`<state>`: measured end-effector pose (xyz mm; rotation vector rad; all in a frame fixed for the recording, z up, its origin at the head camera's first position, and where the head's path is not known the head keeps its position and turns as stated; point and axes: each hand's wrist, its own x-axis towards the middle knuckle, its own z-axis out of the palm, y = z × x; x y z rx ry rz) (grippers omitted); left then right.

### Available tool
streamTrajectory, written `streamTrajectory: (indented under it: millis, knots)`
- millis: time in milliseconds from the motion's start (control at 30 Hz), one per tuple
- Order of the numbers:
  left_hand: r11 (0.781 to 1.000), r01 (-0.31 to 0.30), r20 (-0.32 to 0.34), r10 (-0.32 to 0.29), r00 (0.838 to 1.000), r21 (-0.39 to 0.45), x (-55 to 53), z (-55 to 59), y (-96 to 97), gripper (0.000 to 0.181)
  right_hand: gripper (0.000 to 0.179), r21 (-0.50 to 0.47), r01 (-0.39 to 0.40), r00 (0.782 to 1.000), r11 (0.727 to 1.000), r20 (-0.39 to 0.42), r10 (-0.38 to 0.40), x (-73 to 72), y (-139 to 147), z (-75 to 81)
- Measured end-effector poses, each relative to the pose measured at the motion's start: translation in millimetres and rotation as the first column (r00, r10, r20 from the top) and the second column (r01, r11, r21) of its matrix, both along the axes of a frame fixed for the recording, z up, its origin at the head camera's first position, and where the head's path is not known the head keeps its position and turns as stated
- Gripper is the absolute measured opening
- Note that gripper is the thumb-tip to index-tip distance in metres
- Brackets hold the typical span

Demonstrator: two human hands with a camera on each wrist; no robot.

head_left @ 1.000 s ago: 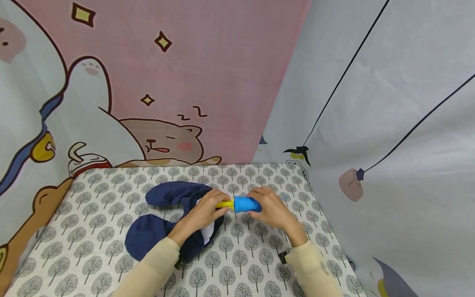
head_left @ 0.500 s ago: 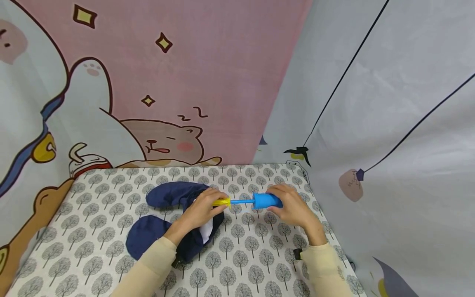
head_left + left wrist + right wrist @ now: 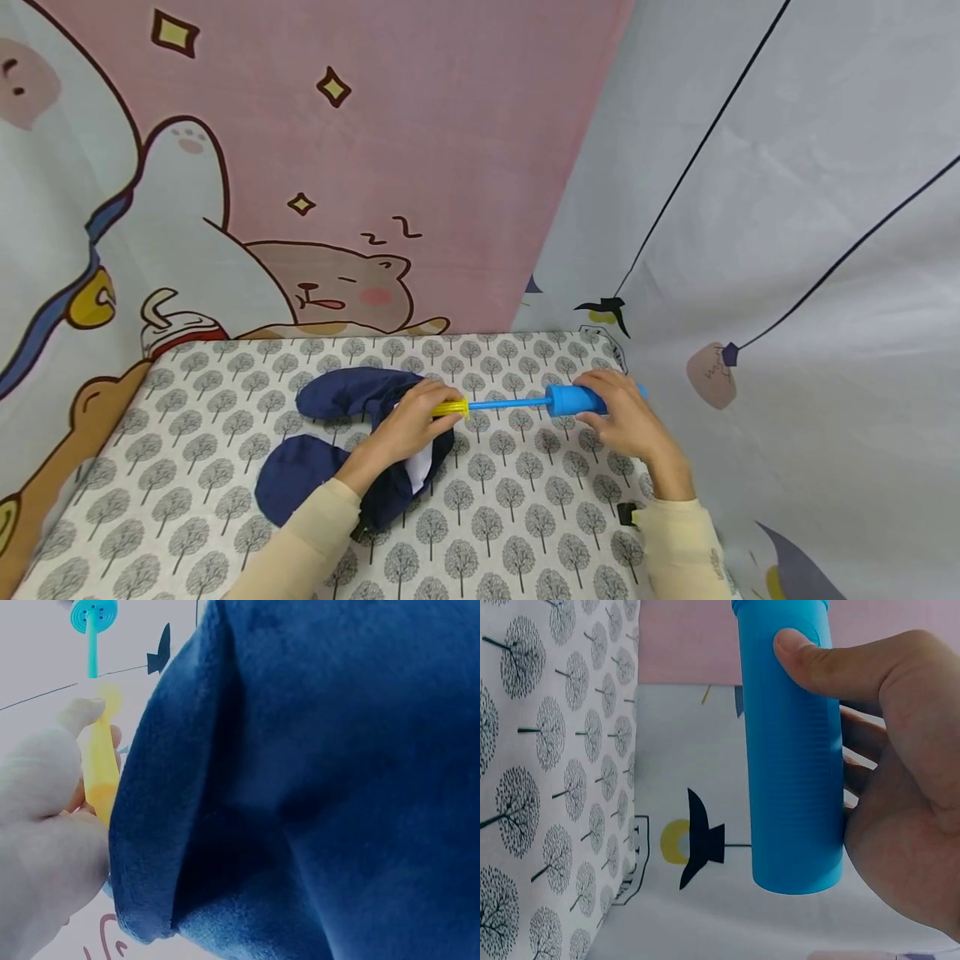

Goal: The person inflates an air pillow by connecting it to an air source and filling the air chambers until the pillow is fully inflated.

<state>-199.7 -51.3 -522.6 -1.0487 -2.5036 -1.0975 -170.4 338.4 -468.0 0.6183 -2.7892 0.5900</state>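
Note:
Between the two hands a balloon pump lies stretched sideways. My left hand (image 3: pixel 414 421) grips its ribbed yellow handle (image 3: pixel 450 407), thumb along it in the left wrist view. A thin blue rod (image 3: pixel 512 403) runs from the handle into the blue barrel (image 3: pixel 567 400). My right hand (image 3: pixel 628 421) holds that barrel, with the thumb (image 3: pixel 799 656) pressed on its side and the fingers behind it. Under the left hand lies a navy U-shaped neck pillow (image 3: pixel 300 475) with a white patch (image 3: pixel 418 468). Its dark plush fabric (image 3: pixel 337 750) fills much of the left wrist view.
A tree-print cloth (image 3: pixel 480 517) covers the table. A pink cartoon wall hanging (image 3: pixel 465 167) rises behind it. Along the right side stands a pale grey hanging (image 3: pixel 810 350) with printed black lines, close to the right hand.
My right hand has moved right with the barrel, pulling it away from the handle and exposing the long blue rod. The left hand and the pillow stay nearly in place.

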Motion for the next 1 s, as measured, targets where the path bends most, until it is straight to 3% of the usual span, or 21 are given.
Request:
streamTrajectory:
  millis: [233,467,533,833,1000]
  knots:
    - [0.999,0.020,-0.016,-0.019,1.000,0.033,-3.2,-3.8,2.7,0.017,0.049,0.053,-0.065,0.995,0.996,-0.078,0.069,0.1,-23,-2.8]
    - [0.995,0.036,-0.056,-0.031,0.998,0.090,-14.4,-27.7,3.8,0.020,0.051,0.068,-0.105,0.988,0.992,-0.108,0.112,-2.4,-47,-5.9]
    - [0.995,0.035,-0.048,-0.031,0.998,0.092,-15.3,-29.7,4.0,0.020,0.051,0.071,-0.110,0.987,0.991,-0.109,0.118,-3.2,-53,-6.0]
    - [0.991,0.069,-0.082,-0.060,0.995,0.111,-9.6,-22.2,5.4,0.014,0.049,0.101,-0.133,0.982,0.986,-0.119,0.144,-3.9,-81,-8.8]
    - [0.995,0.067,-0.074,-0.061,0.995,0.077,-4.3,-15.2,8.0,0.015,0.051,0.092,-0.150,0.982,0.984,-0.102,0.159,-5.9,-88,-11.0]
